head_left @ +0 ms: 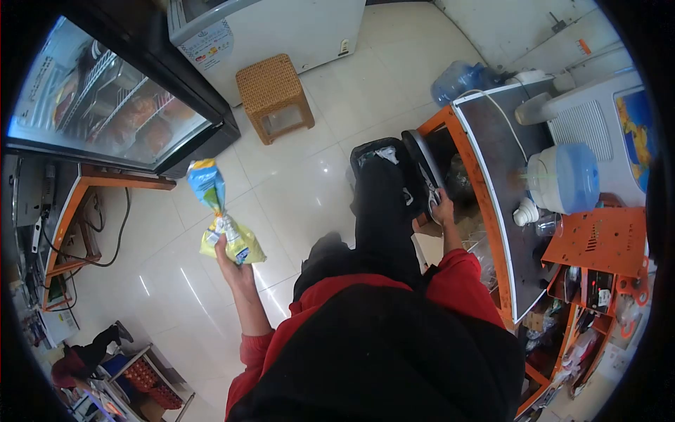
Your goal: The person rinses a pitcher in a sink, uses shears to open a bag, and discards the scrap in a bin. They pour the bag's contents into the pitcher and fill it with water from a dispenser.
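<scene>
My left hand (235, 264) is closed around the lower part of a yellow and blue plastic bag (242, 245), held up over the floor. The bag is pinched narrow in the middle, and its blue and yellow top (206, 184) flares out above. On the other side, my right hand (442, 209) grips a pair of scissors (431, 195) beside the orange-framed counter. A black trash bin (362, 151) with pale litter inside stands just ahead of that hand, its dark lid (422, 156) tipped up against the counter. My leg partly covers the bin.
A brown woven stool (271, 84) stands ahead, near a white chest freezer (281, 32). At left is a glass-door fridge (112, 105). The counter (503, 141) at right bears a large blue water bottle (566, 178). Another person (88, 359) is at far lower left.
</scene>
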Demonstrator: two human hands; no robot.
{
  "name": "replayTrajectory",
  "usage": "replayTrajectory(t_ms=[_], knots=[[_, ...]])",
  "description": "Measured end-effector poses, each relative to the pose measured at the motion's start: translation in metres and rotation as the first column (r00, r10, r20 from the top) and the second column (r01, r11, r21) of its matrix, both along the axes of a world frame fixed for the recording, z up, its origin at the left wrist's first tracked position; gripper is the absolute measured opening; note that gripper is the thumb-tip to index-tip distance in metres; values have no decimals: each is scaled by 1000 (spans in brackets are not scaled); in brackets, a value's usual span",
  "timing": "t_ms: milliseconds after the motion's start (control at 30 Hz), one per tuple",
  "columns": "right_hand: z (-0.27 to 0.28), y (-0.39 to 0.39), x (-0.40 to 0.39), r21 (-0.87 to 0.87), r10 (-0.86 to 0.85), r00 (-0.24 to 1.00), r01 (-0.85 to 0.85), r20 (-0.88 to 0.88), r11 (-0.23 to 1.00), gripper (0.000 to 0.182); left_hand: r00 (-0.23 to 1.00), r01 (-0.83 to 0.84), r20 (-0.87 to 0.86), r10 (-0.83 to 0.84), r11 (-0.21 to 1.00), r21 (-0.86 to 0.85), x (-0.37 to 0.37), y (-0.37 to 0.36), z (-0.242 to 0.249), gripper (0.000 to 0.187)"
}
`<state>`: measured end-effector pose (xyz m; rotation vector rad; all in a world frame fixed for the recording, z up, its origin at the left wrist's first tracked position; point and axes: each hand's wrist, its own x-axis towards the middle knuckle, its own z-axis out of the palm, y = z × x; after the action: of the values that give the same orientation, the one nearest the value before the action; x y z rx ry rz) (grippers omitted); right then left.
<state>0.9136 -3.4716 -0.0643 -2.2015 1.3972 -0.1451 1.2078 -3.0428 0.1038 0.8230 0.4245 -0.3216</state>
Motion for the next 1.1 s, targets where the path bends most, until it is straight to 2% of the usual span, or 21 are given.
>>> replayTrajectory(t_ms=[233, 467, 633, 700, 867, 967, 1100], knots=[[-6, 3, 7, -36, -26, 998, 24, -65, 999, 42, 995, -100, 20, 99, 990, 102, -24, 73, -3, 37], [-4, -3, 8, -59, -64, 994, 59, -89, 997, 43, 995, -84, -36, 89, 988, 132, -40, 85, 3, 38], [-1, 0, 3, -137, -73, 996, 66, -48, 988, 45, 998, 57, -37, -52, 986, 157, -36, 72, 9, 38], [-7, -2, -5, -145, -60, 998, 63, 27, 987, 45, 994, 106, -38, -101, 984, 141, -32, 59, 17, 34], [7, 9, -11, -33, -78, 994, 81, 74, 996, 44, 982, 188, -26, -186, 965, 181, -22, 19, 24, 32], [14, 12, -13, -5, -74, 991, 75, 113, 997, 44, 961, 273, 13, -277, 951, 148, -23, -12, 27, 34], [14, 4, -9, -3, -79, 975, 81, 207, 997, 41, 908, 418, -77, -411, 895, 152, -34, -62, 8, 35]])
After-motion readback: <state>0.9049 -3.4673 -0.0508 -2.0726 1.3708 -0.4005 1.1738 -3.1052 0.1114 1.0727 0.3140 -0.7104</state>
